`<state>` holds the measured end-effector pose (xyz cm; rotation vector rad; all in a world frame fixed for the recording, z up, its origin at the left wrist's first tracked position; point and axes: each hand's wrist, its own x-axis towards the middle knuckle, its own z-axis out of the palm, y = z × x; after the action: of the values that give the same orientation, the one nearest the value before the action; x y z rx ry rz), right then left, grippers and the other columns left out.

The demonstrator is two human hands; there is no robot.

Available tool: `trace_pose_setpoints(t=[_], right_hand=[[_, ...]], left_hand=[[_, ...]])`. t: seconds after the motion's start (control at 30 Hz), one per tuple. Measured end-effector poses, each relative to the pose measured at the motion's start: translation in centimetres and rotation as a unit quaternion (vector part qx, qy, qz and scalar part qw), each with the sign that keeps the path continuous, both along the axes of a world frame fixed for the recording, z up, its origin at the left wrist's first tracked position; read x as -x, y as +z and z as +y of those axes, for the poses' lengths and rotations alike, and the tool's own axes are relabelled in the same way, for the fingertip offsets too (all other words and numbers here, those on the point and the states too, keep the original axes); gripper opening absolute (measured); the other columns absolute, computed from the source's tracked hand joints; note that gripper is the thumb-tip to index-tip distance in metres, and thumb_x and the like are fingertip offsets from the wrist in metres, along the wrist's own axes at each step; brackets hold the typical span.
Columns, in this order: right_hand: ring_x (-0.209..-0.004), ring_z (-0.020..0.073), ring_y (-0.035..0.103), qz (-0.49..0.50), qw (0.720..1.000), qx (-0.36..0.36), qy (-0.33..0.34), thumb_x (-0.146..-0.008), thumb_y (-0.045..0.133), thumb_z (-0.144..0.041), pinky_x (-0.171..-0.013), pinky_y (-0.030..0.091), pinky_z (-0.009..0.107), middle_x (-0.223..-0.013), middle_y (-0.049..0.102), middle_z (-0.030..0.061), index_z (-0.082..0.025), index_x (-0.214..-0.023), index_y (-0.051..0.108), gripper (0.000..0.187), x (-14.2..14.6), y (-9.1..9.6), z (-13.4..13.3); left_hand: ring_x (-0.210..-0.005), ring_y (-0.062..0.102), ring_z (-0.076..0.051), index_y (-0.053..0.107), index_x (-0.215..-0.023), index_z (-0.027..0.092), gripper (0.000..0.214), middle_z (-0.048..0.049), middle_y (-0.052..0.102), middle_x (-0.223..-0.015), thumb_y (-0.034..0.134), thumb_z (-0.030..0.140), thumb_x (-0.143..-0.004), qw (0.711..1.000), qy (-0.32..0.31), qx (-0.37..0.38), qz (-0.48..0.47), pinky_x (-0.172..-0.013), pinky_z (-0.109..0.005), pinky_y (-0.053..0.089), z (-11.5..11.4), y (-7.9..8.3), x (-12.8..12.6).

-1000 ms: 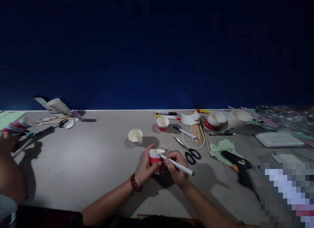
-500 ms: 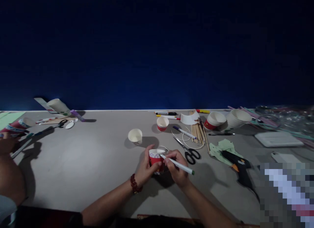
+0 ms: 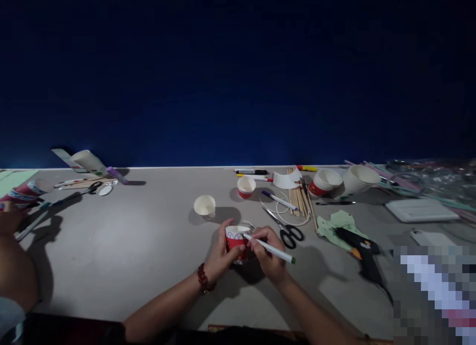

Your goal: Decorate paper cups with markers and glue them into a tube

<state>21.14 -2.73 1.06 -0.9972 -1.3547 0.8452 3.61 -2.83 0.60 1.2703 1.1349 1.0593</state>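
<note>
My left hand (image 3: 222, 253) is wrapped round a red and white paper cup (image 3: 235, 240), with the thumb across its front. Purple looping lines run along the cup's white upper band. Between the fingers of my right hand (image 3: 270, 253) is a white marker with a green end (image 3: 277, 252); its tip meets the cup near the rim. Just beyond stand a cream paper cup (image 3: 205, 206) and a small red and white paper cup (image 3: 246, 188). Black-handled scissors (image 3: 288, 232) lie to the right of my right hand.
Wooden sticks (image 3: 295, 199), white cord (image 3: 277, 217) and a purple-capped marker (image 3: 278, 200) lie at the back. Rightward are stacked paper cups (image 3: 360, 179), a black glue gun (image 3: 362, 251) on green paper (image 3: 340, 221) and a white case (image 3: 422, 210). At far left, another person's hand (image 3: 11, 218) holds a patterned cup.
Both hands keep almost the same pose on the cup and the marker. The marker tip has shifted very slightly at the rim, if at all. Nothing was let go.
</note>
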Motion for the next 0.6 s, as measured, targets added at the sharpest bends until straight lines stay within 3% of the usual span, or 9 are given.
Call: trace_pose_setpoints(t=[0.27, 0.6], right_hand=[[-0.063, 0.0187, 0.064, 0.006, 1.000, -0.005, -0.003, -0.095, 0.062, -0.027, -0.060, 0.052, 0.030, -0.070, 0.065, 0.0001, -0.024, -0.084, 0.065, 0.012, 0.11, -0.08, -0.03], [-0.064, 0.0191, 0.064, -0.002, 1.000, -0.007, -0.007, -0.093, 0.064, -0.029, -0.060, 0.053, 0.030, -0.070, 0.066, 0.0007, -0.024, -0.082, 0.065, 0.012, 0.06, 0.06, -0.02]], left_hand=[[-0.108, 0.064, -0.030, 0.045, -0.148, 0.023, 0.083, -0.0094, 0.066, -0.119, 0.076, 0.064, -0.083, 1.000, 0.000, 0.001, -0.006, -0.100, -0.047, 0.053, -0.08, -0.16, -0.11], [-0.115, 0.062, -0.031, 0.044, -0.148, 0.022, 0.084, -0.0113, 0.062, -0.129, 0.077, 0.062, -0.082, 1.000, 0.003, 0.005, -0.003, -0.106, -0.048, 0.050, -0.09, -0.33, -0.02]])
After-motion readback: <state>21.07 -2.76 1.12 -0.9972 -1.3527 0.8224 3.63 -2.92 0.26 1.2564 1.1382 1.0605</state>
